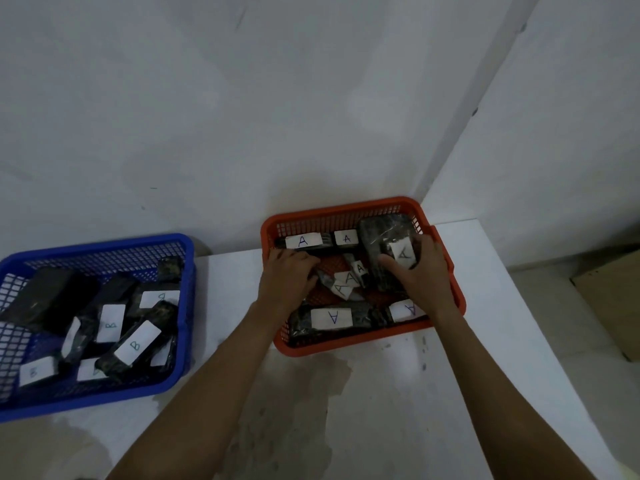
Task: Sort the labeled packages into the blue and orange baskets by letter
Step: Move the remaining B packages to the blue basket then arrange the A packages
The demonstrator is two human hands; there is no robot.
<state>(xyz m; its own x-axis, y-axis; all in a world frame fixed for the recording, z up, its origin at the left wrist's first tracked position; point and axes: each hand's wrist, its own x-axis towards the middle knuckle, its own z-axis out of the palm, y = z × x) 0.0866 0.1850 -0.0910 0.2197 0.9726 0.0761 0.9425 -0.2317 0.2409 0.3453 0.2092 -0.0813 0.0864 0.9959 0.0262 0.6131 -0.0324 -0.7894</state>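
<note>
Both hands are working inside the orange basket (446, 327): the left hand (287, 275) is curling over a small A package (341, 287) near its middle, and the right hand (420, 271) is gripping a larger A package (388, 244) toward its far side. Left of the orange basket, the blue basket (173, 386) is holding B packages (135, 344). No package is lying loose outside, so sorting looks nearly finished.
</note>
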